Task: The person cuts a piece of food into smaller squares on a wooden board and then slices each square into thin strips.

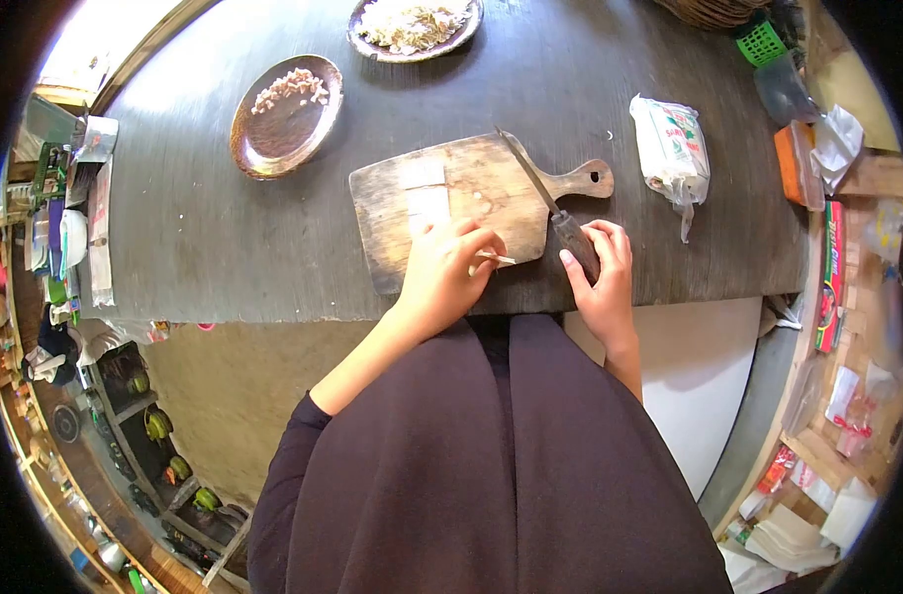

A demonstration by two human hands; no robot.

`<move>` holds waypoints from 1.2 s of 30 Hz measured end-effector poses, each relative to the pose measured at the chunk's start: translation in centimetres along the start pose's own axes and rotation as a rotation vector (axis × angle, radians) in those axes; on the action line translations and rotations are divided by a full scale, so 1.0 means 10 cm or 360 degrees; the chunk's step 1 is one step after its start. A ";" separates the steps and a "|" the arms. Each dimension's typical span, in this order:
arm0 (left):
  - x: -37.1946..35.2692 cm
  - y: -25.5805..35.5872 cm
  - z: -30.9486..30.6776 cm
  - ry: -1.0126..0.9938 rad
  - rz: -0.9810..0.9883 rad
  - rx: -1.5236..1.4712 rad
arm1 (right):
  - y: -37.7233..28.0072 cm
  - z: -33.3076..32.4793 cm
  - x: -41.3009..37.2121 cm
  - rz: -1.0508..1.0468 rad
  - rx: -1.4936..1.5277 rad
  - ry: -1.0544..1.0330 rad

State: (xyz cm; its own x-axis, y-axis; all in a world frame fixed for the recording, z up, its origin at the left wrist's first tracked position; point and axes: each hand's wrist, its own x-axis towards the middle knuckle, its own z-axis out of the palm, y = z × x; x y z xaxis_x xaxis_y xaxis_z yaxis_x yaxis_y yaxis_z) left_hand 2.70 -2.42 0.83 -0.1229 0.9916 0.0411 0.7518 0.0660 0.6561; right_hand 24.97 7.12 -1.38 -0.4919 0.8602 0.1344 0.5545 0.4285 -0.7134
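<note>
A wooden cutting board [382, 218] lies near the table's front edge, its handle pointing right. My left hand [446, 267] is over the board's front part, fingers curled in a pinch on thin pale strips [497, 258] whose kind I cannot make out. Just beyond its fingers is a pale rectangular slab [428, 203], flat on the wood. Tiny pale bits [483, 205] are scattered to the slab's right. My right hand [607, 272] is closed around the dark handle of a knife [535, 173]; the blade slants away across the board's right end.
Beyond the board stand a brown plate [273, 144] with small chopped brownish pieces and another plate [377, 51] with pale shredded food. A white plastic package [671, 148] rests right of the board. An orange box [796, 166] and other containers line the right edge.
</note>
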 end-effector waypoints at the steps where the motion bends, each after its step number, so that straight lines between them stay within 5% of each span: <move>1: 0.00 -0.04 -0.03 0.0011 -0.0001 -0.0001 | -0.01 0.01 0.01 -0.0001 -0.0002 -0.0004; 3: 0.02 -0.19 -0.14 0.0006 -0.0192 -0.0597 | -0.02 0.02 0.01 -0.0015 0.0008 -0.0011; 7: 0.10 -0.63 -0.59 0.0361 -0.0287 -0.0434 | -0.10 0.03 0.05 -0.0019 0.0053 -0.0011; 12: 0.25 -0.98 -0.96 0.0175 -0.0368 -0.0109 | -0.20 0.05 0.08 -0.0055 0.0023 -0.0057; 19: 0.41 -1.04 -0.94 0.0029 -0.0071 0.0003 | -0.28 0.09 0.08 -0.0080 0.0012 -0.0058; 21: 0.39 -1.01 -0.89 0.0232 0.0123 0.0167 | -0.29 0.07 0.07 -0.0071 0.0011 -0.0056; 28: 0.33 -0.88 -0.55 0.0408 0.0098 0.0610 | -0.24 0.06 0.05 -0.0034 -0.0024 -0.0023; 36: 0.32 -0.80 -0.51 0.0486 0.0092 0.0593 | -0.28 0.07 0.07 -0.0009 0.0003 -0.0046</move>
State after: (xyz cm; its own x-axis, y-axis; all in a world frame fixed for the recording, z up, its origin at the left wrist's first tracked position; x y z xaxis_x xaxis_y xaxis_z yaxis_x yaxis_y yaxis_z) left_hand -7.03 -0.39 -0.43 -0.2167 0.9203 0.3257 0.9370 0.1024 0.3341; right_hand 22.66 6.31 0.19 -0.5140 0.8495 0.1186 0.5504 0.4327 -0.7141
